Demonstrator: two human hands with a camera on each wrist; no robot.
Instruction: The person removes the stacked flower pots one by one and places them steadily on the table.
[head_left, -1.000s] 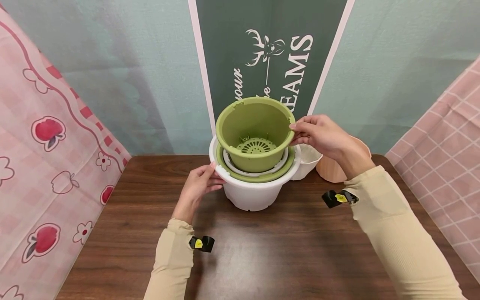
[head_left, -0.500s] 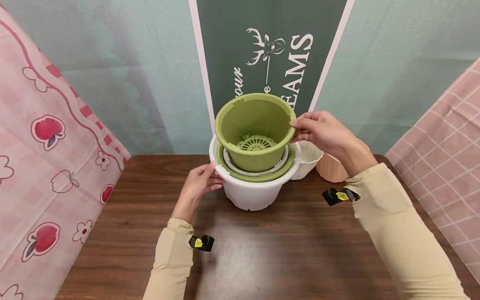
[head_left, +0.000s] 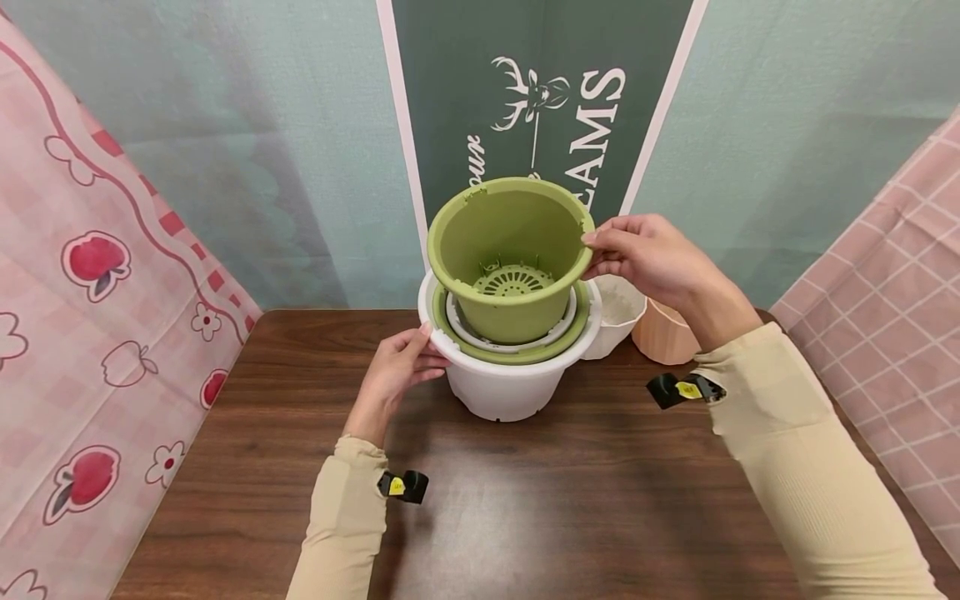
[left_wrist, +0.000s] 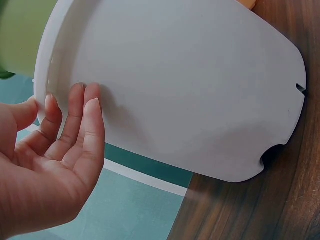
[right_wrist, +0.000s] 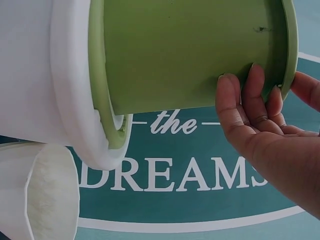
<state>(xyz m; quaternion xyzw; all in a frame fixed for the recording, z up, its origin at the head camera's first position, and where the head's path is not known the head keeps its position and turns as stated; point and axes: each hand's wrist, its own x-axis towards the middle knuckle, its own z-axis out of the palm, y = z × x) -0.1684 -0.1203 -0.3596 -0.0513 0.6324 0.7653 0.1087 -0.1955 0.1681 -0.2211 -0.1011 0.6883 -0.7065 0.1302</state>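
Among four nested pots (head_left: 504, 397), the right grip (head_left: 647, 257) pinches one green rim (head_left: 510, 301), the left grip (head_left: 396, 364) one white rim (head_left: 517, 370).

Your table (head_left: 495, 517) is dark brown wood grain, kinda shiny, and toward the back you've got a big white pot (head_left: 506, 392), a smaller white pot (head_left: 617, 315) and a peach pot (head_left: 663, 335) on it.

You see smooth, matt plastic on the upper green pot (head_left: 513, 319) and the large white pot (head_left: 506, 392). To their right, your small white pot (head_left: 619, 310) looks rough inside. Your tabletop (head_left: 300, 508) shows wood grain with a glossy near patch. Your right sleeve (head_left: 810, 467) is ribbed cloth; the left curtain (head_left: 142, 292), creased cloth.
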